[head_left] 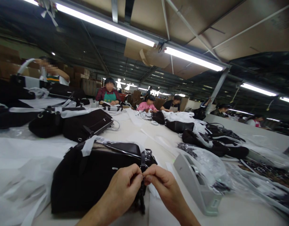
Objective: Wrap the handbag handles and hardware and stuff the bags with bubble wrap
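Note:
A black handbag [88,175] stands on the white table, its silver zipper along the top and white wrapping on its handle. At the bag's right end, my left hand [125,185] and my right hand [160,183] meet fingertip to fingertip in front of a strap ring. Both hands are pinched closed on something small that I cannot make out. A dark tassel-like strand [142,201] hangs below the fingers, between the hands. The hands cover part of the bag's right side.
A grey tape dispenser [198,185] sits right of my right hand. White wrapping sheets [17,175] lie at left. More black bags [88,124] are behind and at right, near clear plastic [212,166]. Several people work farther back.

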`<state>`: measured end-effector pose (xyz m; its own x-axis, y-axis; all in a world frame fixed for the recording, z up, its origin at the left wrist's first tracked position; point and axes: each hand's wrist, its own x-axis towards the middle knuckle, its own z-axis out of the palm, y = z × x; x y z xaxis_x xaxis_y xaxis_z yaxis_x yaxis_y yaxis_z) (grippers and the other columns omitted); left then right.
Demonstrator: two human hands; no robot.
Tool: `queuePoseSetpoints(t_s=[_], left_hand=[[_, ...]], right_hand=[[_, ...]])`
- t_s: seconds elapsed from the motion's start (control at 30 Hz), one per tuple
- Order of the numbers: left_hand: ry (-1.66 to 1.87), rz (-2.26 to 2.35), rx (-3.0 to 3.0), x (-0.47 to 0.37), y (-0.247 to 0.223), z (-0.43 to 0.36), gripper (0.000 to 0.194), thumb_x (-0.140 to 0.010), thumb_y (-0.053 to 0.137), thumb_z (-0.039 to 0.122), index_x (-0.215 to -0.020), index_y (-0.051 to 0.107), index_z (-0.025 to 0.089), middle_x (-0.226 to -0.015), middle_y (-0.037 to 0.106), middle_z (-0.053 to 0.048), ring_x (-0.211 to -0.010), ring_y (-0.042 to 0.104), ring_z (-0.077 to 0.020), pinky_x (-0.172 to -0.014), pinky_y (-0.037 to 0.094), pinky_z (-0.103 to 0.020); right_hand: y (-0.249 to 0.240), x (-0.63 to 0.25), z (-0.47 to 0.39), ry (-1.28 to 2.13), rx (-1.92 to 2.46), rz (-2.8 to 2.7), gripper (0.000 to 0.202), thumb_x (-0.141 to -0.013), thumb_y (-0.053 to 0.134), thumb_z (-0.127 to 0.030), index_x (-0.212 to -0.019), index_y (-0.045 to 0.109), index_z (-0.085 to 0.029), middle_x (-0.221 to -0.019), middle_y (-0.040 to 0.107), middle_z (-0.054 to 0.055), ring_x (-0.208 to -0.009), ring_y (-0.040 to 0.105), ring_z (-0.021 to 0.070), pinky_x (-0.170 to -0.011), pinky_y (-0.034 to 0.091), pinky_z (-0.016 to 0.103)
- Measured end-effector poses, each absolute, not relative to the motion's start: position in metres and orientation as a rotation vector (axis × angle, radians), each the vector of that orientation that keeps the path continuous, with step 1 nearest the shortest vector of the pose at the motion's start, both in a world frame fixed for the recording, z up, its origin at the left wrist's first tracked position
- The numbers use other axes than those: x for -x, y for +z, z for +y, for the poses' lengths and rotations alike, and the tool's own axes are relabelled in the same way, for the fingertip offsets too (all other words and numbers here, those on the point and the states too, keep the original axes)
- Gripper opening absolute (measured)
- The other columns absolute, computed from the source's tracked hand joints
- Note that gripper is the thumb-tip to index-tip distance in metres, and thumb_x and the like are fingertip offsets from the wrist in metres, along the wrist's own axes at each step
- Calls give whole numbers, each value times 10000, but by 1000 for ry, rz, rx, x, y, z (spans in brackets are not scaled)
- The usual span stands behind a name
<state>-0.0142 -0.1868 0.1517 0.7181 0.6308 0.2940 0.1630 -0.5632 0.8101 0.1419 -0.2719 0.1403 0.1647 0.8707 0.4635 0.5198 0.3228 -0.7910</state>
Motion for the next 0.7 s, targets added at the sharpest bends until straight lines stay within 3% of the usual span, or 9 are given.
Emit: queuePoseSetpoints(t_s=[0.17, 0.37, 0.7], left_hand=[[760, 665, -2209, 15, 153, -189, 216, -885, 424, 227, -711, 548, 197, -652, 541, 28, -628, 497, -133, -603, 294, -261], [728, 616, -2097, 17, 158, -188, 230, -887, 433, 259, -693, 540, 200, -632, 516, 36, -606, 475, -130, -577, 296, -256], [726, 581, -2045, 16, 153, -186, 220, -882, 446, 257, -697, 550, 197, -651, 545, 32, -628, 490, -134, -579, 305, -255]], right_hand=[[136, -138, -271, 198, 1373, -1545, 207, -925, 542, -252, -781, 681, -200, -723, 650, 5, -680, 606, 136, -649, 459, 233], [139, -136, -269, 557, 1298, -1279, 230, -879, 627, -388, -794, 701, -188, -662, 664, 11, -657, 637, 160, -649, 511, 259], [138, -139, -269, 561, 1301, -1340, 207, -889, 618, -358, -800, 703, -192, -682, 649, 0, -668, 619, 146, -662, 475, 250]])
